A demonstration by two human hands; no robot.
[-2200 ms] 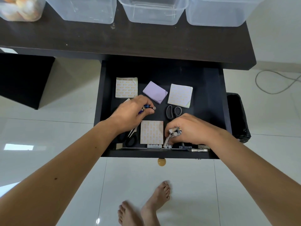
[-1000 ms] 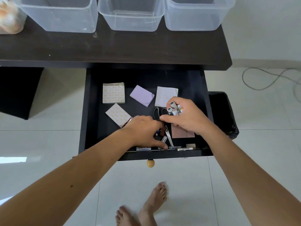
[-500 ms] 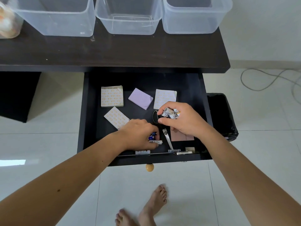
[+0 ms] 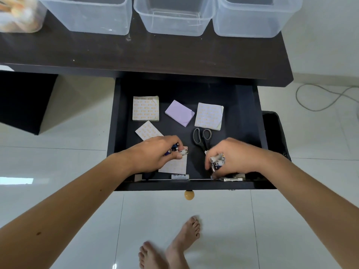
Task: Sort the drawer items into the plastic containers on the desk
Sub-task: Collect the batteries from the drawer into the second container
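The dark drawer (image 4: 250, 133) stands pulled out under the desk (image 4: 174, 55). My left hand (image 4: 155, 154) grips a few batteries (image 4: 177, 150) above a patterned note pad (image 4: 174, 166) near the drawer's front. My right hand (image 4: 233, 158) holds a bundle of batteries (image 4: 217, 161) at the front right, its fingertips down by the drawer floor. A loose battery (image 4: 179, 177) lies along the front wall. Grey-handled scissors (image 4: 202, 137) lie between the hands. Three clear plastic containers (image 4: 174, 18) stand on the desk behind.
More pads lie in the drawer: a patterned pad (image 4: 145, 108), a purple pad (image 4: 179, 113), a third pad (image 4: 208, 116) and a slanted pad (image 4: 148, 131). A black bin (image 4: 274, 133) stands right of the drawer. A jar (image 4: 19, 14) sits far left on the desk. A cable (image 4: 320, 98) lies on the floor.
My left hand lifted away from the drawer's front with batteries and moved left. My right hand dropped from near the scissors down to the front right corner, still holding its batteries.
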